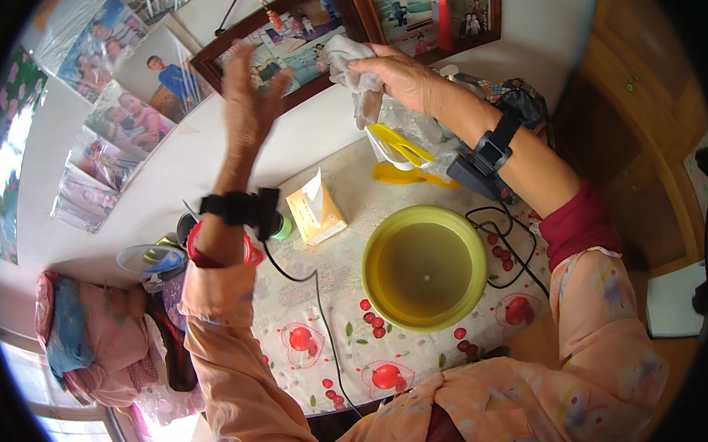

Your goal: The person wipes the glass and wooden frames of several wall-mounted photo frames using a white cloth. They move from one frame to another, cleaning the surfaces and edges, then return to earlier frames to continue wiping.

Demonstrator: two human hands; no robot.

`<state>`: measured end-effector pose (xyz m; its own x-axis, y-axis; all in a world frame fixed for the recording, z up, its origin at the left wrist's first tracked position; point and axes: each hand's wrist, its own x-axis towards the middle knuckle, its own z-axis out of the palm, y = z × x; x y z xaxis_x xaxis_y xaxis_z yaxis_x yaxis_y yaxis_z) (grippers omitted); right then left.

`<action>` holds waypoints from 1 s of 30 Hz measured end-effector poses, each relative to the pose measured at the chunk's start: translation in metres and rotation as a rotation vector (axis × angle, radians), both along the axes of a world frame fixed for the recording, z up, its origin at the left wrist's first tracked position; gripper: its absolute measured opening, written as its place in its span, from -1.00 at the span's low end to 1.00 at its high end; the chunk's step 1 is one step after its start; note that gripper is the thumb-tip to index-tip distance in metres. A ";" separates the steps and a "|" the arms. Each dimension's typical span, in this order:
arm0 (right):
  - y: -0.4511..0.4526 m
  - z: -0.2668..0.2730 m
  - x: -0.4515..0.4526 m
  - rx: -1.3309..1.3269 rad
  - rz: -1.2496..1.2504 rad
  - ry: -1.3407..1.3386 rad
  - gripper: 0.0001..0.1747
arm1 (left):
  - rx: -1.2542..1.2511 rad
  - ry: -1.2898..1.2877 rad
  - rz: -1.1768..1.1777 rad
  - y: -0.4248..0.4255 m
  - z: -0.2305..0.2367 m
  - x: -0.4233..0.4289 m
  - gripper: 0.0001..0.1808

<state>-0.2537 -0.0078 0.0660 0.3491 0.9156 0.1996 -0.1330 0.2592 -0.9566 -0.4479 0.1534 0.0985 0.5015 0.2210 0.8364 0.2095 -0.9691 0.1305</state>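
A crumpled pale cloth (345, 60) is gripped in my right hand (402, 73), with one end hanging down. It is raised in front of the lower edges of two wood-framed photo collages. My left hand (251, 98), blurred, has its fingers spread and holds nothing; it is before the left picture frame (297, 44). Whether either hand touches the frames, I cannot tell. The right picture frame (459, 51) hangs beside it, with a red tassel (445, 21) in front. Below, a yellow-green basin (371, 306) of cloudy water stands on the table.
A tissue box (324, 219) sits on the fruit-patterned tablecloth (286, 367). Yellow plastic utensils (401, 145) and clear plastic bags (422, 125) lie near the wall. Black cables (330, 334) run from both wrist straps. Plastic-covered photos (119, 118) hang at left, above piled fabric (114, 328).
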 end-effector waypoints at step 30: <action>-0.150 0.033 0.008 -0.079 -0.082 -0.846 -0.54 | 0.225 -0.108 0.340 0.075 0.027 -0.072 -0.53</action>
